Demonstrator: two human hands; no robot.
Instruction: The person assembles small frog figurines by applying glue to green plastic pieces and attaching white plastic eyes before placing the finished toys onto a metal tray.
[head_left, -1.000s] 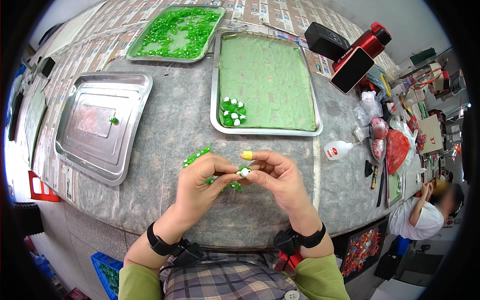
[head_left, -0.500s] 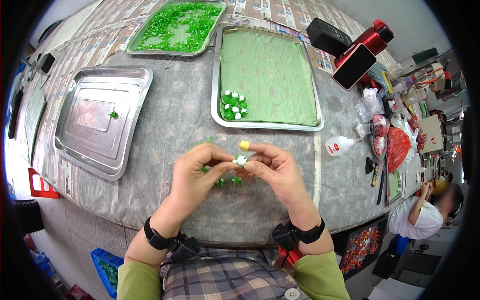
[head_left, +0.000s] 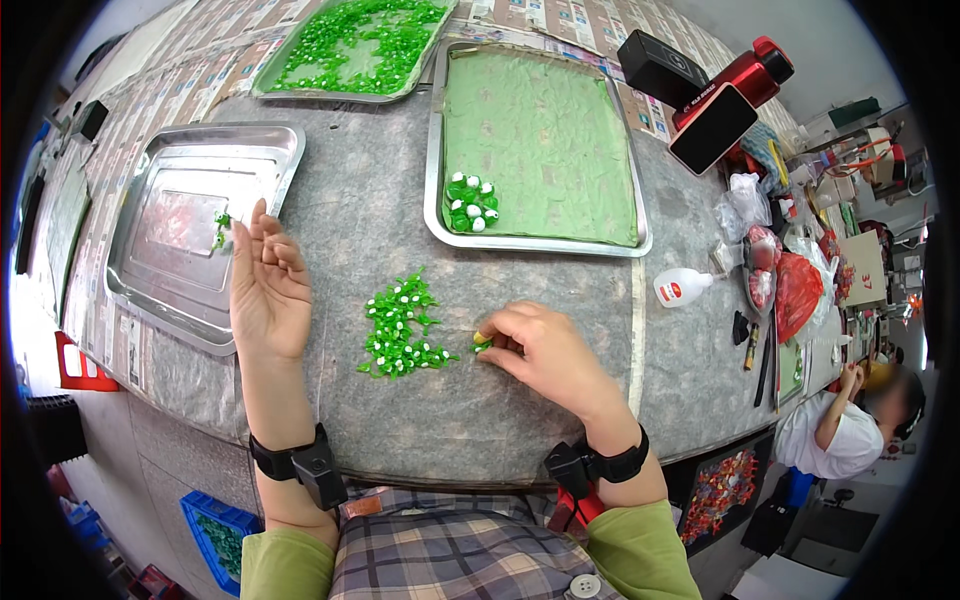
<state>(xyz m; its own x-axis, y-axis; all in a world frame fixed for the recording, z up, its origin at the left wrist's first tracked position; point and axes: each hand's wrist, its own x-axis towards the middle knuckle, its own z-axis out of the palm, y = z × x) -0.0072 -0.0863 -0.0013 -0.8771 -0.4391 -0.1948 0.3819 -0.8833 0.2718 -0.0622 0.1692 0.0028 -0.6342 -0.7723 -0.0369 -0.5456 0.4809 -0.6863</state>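
Note:
My left hand (head_left: 271, 295) is raised palm up at the right rim of a shallow metal tray (head_left: 180, 305), fingers apart. Small green plastic pieces (head_left: 220, 232) lie in that tray beside its fingertips. My right hand (head_left: 545, 352), a yellow wrap on one finger, pinches a small green piece (head_left: 482, 347) just above the grey cloth. To its left, a loose pile of small green pieces with white dots (head_left: 400, 325) is spread on the cloth. Green and white ball-shaped figures (head_left: 471, 204) cluster in the near left corner of a green-lined tray (head_left: 540, 150).
Another tray (head_left: 395, 97) full of green pieces stands at the back. To the right are a white squeeze bottle (head_left: 682, 287), a phone (head_left: 712, 130), a red flask (head_left: 745, 75), a black box (head_left: 660, 70) and a red bag (head_left: 798, 295). A person in white (head_left: 832, 435) sits far right.
My hands have parted: the left moved to the metal tray, where more green shows now, and the right came down to the cloth. The white-headed figure has left my fingers; the pile is uncovered.

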